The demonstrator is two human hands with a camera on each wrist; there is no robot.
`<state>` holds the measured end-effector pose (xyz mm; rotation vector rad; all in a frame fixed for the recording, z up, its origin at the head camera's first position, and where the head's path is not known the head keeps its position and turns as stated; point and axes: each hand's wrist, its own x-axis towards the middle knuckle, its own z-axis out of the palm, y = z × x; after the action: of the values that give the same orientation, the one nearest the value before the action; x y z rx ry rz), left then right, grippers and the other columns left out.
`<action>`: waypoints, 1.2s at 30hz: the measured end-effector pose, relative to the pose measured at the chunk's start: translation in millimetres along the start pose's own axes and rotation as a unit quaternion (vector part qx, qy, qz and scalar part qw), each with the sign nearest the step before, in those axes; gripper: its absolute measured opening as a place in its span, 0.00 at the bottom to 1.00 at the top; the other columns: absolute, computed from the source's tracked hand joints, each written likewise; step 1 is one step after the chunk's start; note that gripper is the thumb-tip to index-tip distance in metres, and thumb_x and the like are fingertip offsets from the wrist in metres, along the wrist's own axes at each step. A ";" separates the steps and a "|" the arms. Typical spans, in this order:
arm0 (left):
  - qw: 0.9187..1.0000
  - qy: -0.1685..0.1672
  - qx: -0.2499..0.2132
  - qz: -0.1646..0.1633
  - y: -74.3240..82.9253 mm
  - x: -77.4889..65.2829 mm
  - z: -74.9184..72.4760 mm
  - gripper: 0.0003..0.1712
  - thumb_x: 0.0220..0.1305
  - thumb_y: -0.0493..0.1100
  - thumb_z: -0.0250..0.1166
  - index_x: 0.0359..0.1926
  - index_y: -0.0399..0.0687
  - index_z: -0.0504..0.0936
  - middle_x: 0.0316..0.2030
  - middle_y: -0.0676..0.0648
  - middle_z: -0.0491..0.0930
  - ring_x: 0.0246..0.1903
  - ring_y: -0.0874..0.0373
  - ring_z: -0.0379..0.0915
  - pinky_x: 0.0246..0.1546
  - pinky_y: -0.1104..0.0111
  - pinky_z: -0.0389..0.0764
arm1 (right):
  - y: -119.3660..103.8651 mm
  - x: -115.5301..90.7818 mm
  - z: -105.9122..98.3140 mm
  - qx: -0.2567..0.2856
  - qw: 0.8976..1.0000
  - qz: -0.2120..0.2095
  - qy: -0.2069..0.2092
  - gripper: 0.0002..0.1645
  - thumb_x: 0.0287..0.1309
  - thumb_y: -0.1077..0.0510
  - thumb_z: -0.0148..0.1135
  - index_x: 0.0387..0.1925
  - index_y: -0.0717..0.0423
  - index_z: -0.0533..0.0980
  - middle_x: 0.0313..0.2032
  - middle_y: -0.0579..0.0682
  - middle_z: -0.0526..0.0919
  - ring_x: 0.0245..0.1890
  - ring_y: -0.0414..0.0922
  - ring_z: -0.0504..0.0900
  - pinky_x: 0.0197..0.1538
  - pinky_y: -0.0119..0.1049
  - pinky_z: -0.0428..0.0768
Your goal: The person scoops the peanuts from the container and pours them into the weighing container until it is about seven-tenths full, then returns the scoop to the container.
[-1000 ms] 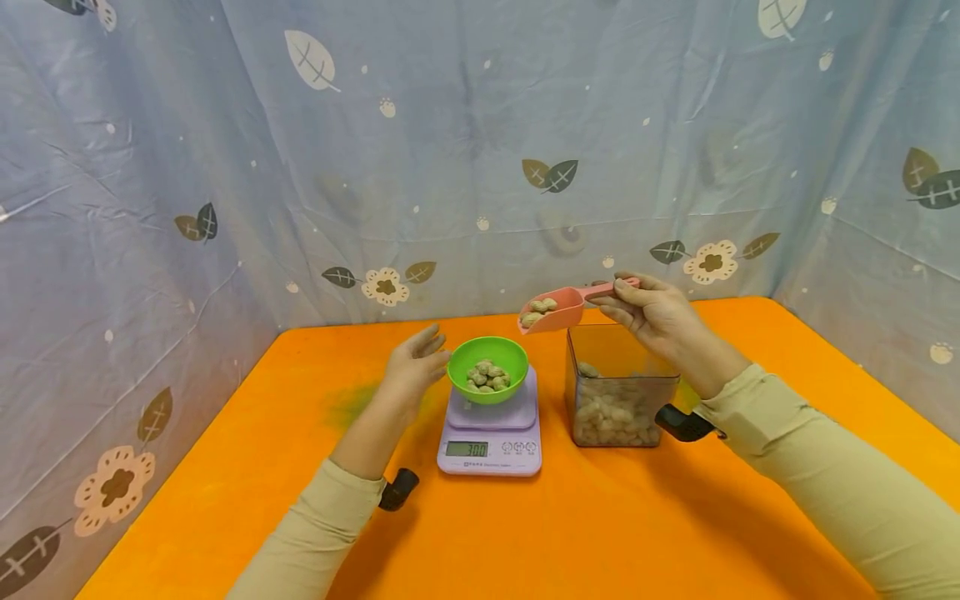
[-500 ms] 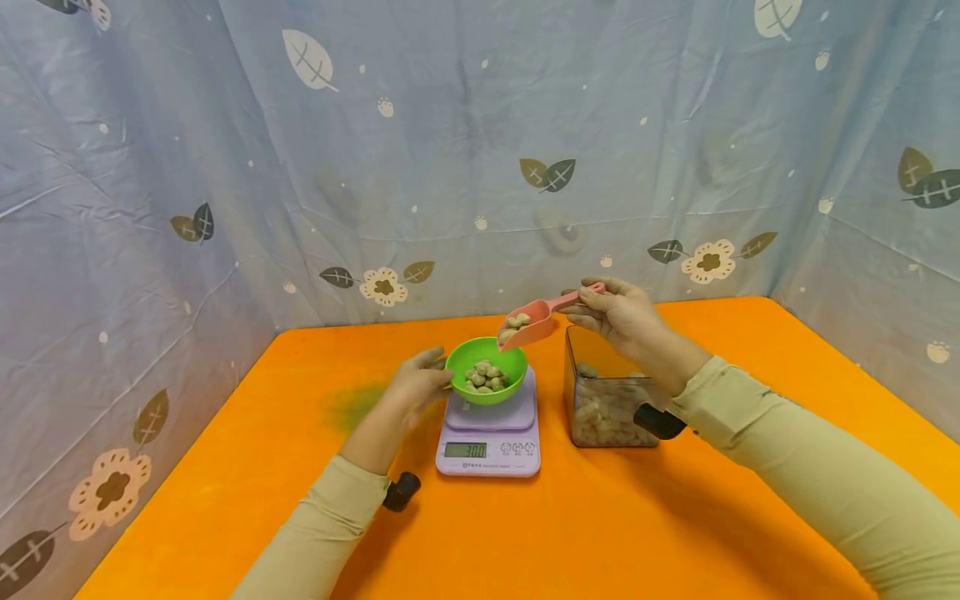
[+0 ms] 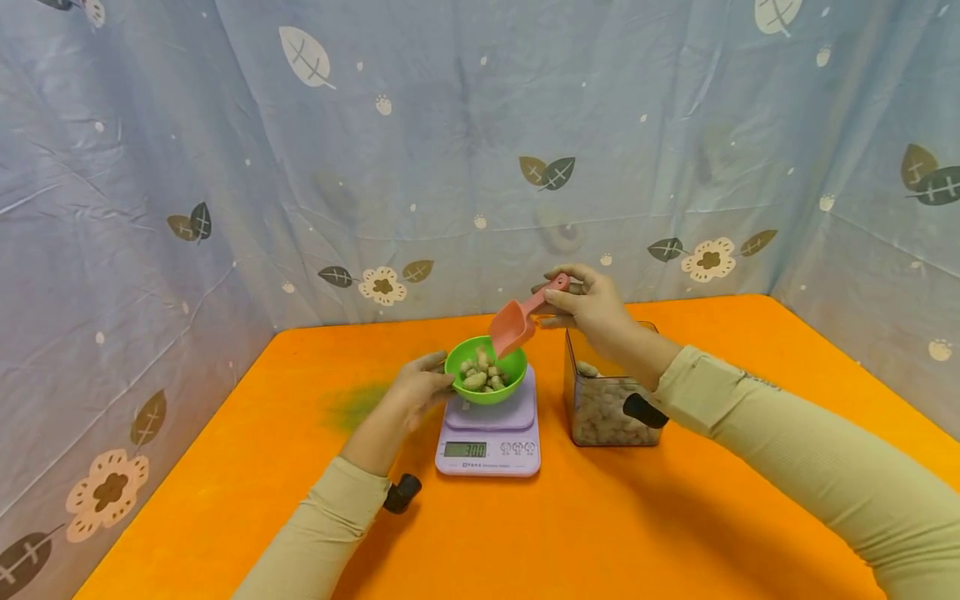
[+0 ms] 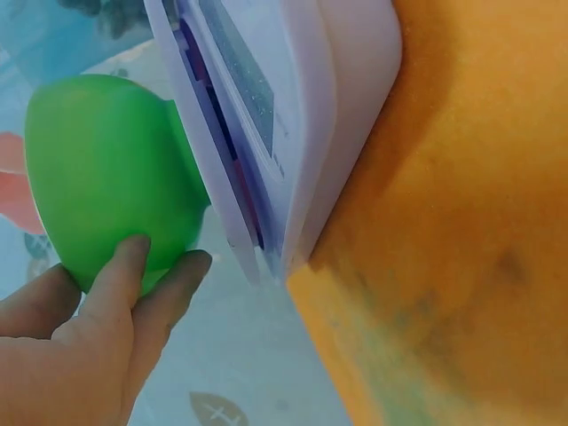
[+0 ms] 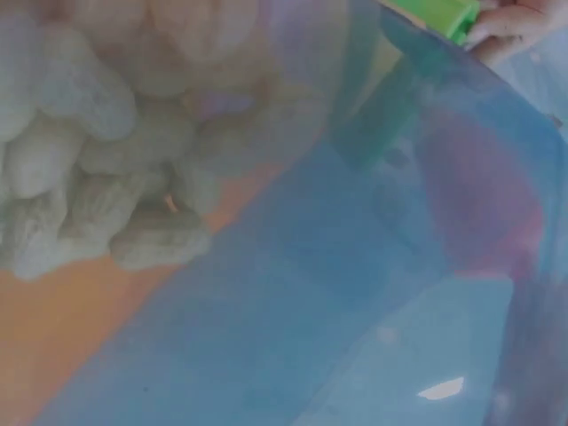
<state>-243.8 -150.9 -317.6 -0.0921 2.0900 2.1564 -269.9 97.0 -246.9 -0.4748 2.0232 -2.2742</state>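
My right hand (image 3: 596, 312) pinches the handle of a pink scoop (image 3: 512, 327), which tips steeply down at the right rim of a green bowl (image 3: 487, 395). Its tray shows no peanuts inside. Several peanuts (image 3: 476, 381) lie in the bowl, one blurred just below the scoop. The bowl sits upright on a lilac kitchen scale (image 3: 489, 465) whose display (image 3: 465, 450) reads about 30.0. From the left, my left hand (image 3: 417, 388) holds the bowl's side; in the left wrist view its fingertips (image 4: 133, 253) press the green wall.
A clear square container (image 3: 615, 412) of peanuts stands right of the scale, under my right forearm. Through its wall, the right wrist view shows peanuts (image 5: 142, 160) up close. An orange cloth (image 3: 525, 542) covers the table; patterned blue curtains (image 3: 450, 167) enclose the back and sides.
My right hand has moved left and tipped the scoop from level to steep, and its peanuts have dropped into the bowl. My left hand has closed in on the bowl's side.
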 end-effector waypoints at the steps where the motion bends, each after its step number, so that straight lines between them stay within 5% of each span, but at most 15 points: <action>1: 1.000 -0.001 0.001 0.000 -0.2 0.0 0.1 0.33 0.70 0.23 0.47 0.73 0.26 0.48 0.68 0.25 0.54 0.65 0.34 0.60 0.64 0.53 0.69 | -1.5 0.0 -1.0 0.007 1.000 -0.005 0.002 0.21 0.70 0.69 0.49 0.62 0.69 0.63 0.44 0.52 0.81 0.33 0.40 0.86 0.40 0.32 0.86; 11: 1.000 -0.004 -0.011 0.006 -0.4 1.0 1.8 0.32 0.70 0.23 0.46 0.72 0.24 0.47 0.68 0.24 0.53 0.64 0.33 0.59 0.64 0.52 0.68 | -14.3 -10.6 -26.3 0.144 0.989 -0.021 0.029 0.10 0.69 0.72 0.48 0.49 0.63 0.66 0.36 0.51 0.83 0.32 0.44 0.87 0.40 0.34 0.86; 20: 1.000 -0.003 -0.007 0.007 1.1 -0.7 0.0 0.33 0.70 0.23 0.46 0.72 0.25 0.46 0.69 0.24 0.51 0.64 0.32 0.59 0.64 0.52 0.68 | -24.0 -24.2 -59.8 0.231 0.972 -0.001 0.033 0.15 0.67 0.69 0.52 0.53 0.64 0.63 0.39 0.52 0.83 0.32 0.46 0.87 0.39 0.33 0.86; 25: 1.000 -0.003 -0.006 0.012 3.2 -5.2 -7.8 0.35 0.69 0.24 0.47 0.73 0.26 0.44 0.70 0.25 0.48 0.67 0.34 0.56 0.67 0.52 0.64 | -27.8 -33.5 -78.4 0.252 0.967 -0.005 0.040 0.19 0.65 0.69 0.56 0.54 0.61 0.63 0.46 0.53 0.75 0.34 0.48 0.87 0.40 0.34 0.86; 33: 0.999 0.011 -0.009 0.041 13.2 -14.4 -17.9 0.35 0.69 0.24 0.46 0.73 0.27 0.43 0.72 0.28 0.47 0.69 0.35 0.51 0.69 0.51 0.60 | -26.4 -45.8 -109.7 0.302 0.952 -0.019 0.036 0.20 0.65 0.72 0.54 0.55 0.62 0.61 0.38 0.57 0.84 0.35 0.53 0.87 0.41 0.38 0.86; 36: 0.998 0.022 -0.017 0.053 19.1 -19.1 -15.9 0.35 0.69 0.24 0.47 0.73 0.27 0.44 0.72 0.29 0.48 0.68 0.37 0.53 0.69 0.52 0.61 | -23.2 -50.2 -120.8 0.296 0.954 -0.017 0.040 0.16 0.65 0.71 0.54 0.52 0.62 0.64 0.38 0.57 0.84 0.35 0.53 0.87 0.41 0.38 0.86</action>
<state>-228.4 -168.3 -296.6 -0.0338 2.1278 2.2724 -250.8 228.5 -244.6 -0.3669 1.2496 -2.7791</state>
